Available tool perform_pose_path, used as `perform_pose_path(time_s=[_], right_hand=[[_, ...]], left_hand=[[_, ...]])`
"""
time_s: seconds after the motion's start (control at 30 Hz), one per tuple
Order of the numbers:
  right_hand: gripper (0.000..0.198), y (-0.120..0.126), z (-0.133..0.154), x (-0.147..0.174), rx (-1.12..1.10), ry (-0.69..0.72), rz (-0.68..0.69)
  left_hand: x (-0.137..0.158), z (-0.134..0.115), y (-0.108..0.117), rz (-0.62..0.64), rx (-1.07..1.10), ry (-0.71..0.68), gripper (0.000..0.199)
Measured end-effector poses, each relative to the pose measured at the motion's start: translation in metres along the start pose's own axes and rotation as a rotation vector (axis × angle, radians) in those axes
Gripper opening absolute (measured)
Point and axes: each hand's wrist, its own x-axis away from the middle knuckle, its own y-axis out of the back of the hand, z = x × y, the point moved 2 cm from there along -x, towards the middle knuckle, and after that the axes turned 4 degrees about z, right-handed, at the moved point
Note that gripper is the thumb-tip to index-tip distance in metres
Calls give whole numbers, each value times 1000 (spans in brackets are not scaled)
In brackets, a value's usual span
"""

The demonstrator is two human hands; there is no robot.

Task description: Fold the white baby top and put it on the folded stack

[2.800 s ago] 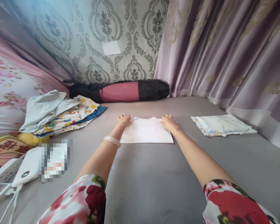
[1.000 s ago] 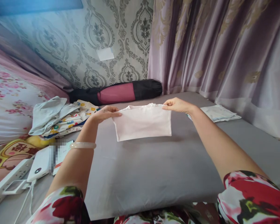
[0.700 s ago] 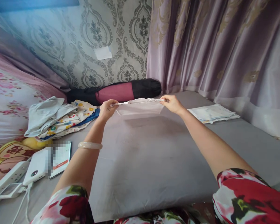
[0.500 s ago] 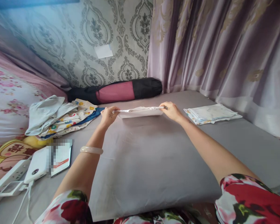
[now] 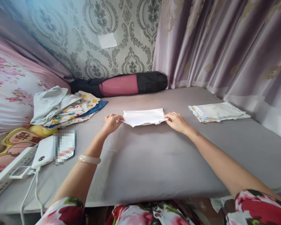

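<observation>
Between my hands a white folded garment (image 5: 144, 117) is stretched out flat above the grey bed sheet (image 5: 159, 162). My left hand (image 5: 112, 122) pinches its near left corner, and my right hand (image 5: 176, 121) pinches the near right corner. The garment's far edge is straight, while its near edge is uneven and dips at the left. To the right lies a stack of folded clothes (image 5: 219, 112), pale on top with a patterned layer below. A loose heap of clothes (image 5: 67, 107), light blue, patterned and dark blue, lies at the left.
A long black and pink bag (image 5: 119, 85) lies along the wall. At the left are a power strip (image 5: 11, 168), a white power bank (image 5: 43, 153) with cables, a blurred phone (image 5: 65, 148) and a yellow cushion (image 5: 16, 143). Curtains (image 5: 215, 43) hang at the right.
The garment, seen edge-on and hanging before, is now tipped so its white face shows, with its held edge lowered and nearer me. Both hands have come down and keep their grip.
</observation>
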Motion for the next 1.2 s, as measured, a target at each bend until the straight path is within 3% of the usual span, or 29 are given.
perform_pose_path(time_s=[0.37,0.5,0.63,0.8,0.93,1.2], right_hand=[[35,-6,18,24,80,-54,210],[34,0,25,16,102,-119,272],[34,-9,33,-12,95,-164,235],[41,-41,59,-51,48,-146,208],[51,-63,73,-67,59,-171,294],[58,-82,66,-71,69,-171,361]], left_hand=[[15,12,-23,110,-85,-32,25],[16,-1,-17,176,-97,-6,23],[-2,-22,-21,107,-114,22,21],[-34,-63,-46,15,-74,44,32],[-49,-89,-71,79,-103,23,40],[-58,-84,-101,185,-150,30,47]])
